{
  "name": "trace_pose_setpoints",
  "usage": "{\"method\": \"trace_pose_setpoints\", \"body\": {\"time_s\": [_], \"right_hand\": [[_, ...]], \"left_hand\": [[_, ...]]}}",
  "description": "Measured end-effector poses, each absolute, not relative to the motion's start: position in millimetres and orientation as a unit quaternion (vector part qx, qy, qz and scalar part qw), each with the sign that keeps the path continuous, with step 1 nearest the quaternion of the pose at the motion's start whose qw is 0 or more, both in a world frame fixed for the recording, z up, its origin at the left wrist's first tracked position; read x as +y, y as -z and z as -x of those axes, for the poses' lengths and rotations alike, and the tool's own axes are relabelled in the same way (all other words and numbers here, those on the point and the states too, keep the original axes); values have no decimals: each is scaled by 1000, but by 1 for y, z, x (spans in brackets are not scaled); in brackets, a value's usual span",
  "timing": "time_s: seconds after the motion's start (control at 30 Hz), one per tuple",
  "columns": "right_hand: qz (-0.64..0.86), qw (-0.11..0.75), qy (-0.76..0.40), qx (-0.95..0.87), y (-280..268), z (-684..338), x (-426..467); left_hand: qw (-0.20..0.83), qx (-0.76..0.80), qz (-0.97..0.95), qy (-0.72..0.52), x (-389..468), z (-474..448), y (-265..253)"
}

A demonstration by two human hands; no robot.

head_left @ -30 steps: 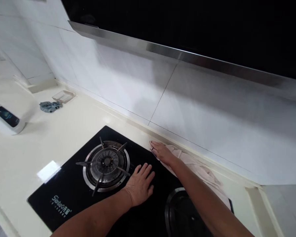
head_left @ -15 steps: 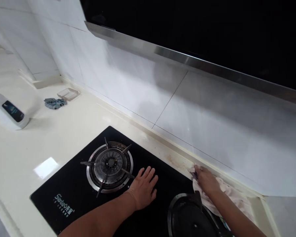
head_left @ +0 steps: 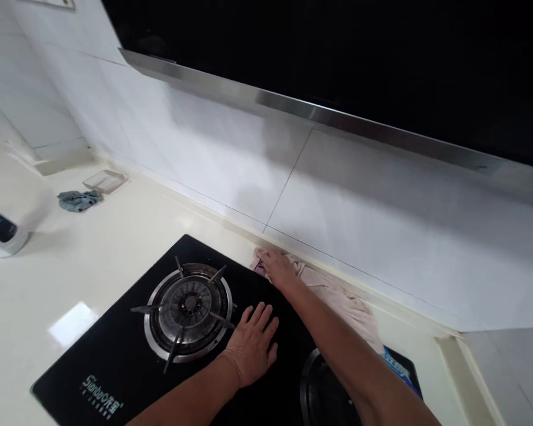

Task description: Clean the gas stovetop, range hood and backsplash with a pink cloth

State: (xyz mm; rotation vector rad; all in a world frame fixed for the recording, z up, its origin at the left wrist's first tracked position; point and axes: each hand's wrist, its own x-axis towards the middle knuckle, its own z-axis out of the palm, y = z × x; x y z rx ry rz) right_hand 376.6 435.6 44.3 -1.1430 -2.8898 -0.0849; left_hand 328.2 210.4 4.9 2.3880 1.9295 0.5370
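- The pink cloth lies on the strip of worktop between the back edge of the black glass cooktop and the tiled wall.
- The right hand is on the cloth's left end, palm down, with a little of the fabric showing beyond the fingertips. Whether the fingers pinch the fabric or only press on it, I cannot tell.
- From that hand the rest of the cloth trails off to the right in loose folds, alongside the right forearm, which partly covers it.
- The left hand is palm down on the cooktop glass, fingers spread, holding nothing. It is apart from the cloth, which lies farther back and to its right.
- Just left of the left hand is the left burner with its prongs; the right burner is partly hidden by the right forearm.
- A blue printed item shows near the cloth's right end, partly hidden by the forearm.
- Well apart from both hands, on the left of the worktop, are a crumpled blue-grey rag, a clear tray beside it, and a white bottle cut off by the frame.
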Motion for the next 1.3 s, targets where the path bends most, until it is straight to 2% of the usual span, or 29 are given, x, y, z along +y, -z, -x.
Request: {"method": "trace_pose_setpoints", "body": {"time_s": [0.3,0.43,0.63,0.8,0.93,1.07,1.3], "right_hand": [[644,-48,35,-763,-72,-567,442],[732,-47,38,-679,-81,-613,436],[722,13,2,-692,-72,-538,448],[602,84,-36,-793,-54,-420,443],[517,98,-48,-849,-51,-387,434],[535,70,-48,-841,-62,-452,442],[705,6,15,-709,-93,-634,438]], "left_hand": [[3,620,-765,-178,211,-329,-4],[12,619,-764,-184,210,-329,-5],[26,619,-765,-174,211,-329,-9],[32,627,-765,-146,213,-329,-16],[33,629,-765,-133,211,-328,-21],[28,632,-763,-130,209,-328,-24],[28,630,-764,-136,211,-328,-22]]}}
